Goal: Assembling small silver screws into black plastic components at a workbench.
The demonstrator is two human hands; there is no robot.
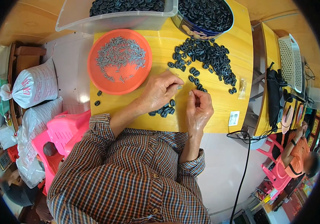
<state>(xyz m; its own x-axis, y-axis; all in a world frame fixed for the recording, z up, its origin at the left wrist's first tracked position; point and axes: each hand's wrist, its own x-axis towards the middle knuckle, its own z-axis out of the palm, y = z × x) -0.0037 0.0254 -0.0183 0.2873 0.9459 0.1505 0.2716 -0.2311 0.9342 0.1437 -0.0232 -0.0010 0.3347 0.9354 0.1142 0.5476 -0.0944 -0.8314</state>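
My left hand (162, 89) is over the yellow table with thumb and fingers pinched together. My right hand (198, 109) is just to its right, also closed in a pinch; what either holds is too small to make out. Under and behind my left wrist lies a small cluster of black oval plastic pieces with two holes (164, 111). Beyond my hands spreads a larger heap of the same black pieces (214, 56), a few trailing toward my right hand. To the left, an orange bowl (93, 76) holds many thin grey metal pieces, like small springs.
A clear plastic bin (130, 20) and a round dark tin (195, 33), both full of black pieces, stand at the far side. A small clear packet (242, 89) and a white label (234, 118) lie right. A pink chair (64, 130) is left; a person in orange (294, 153) sits right.
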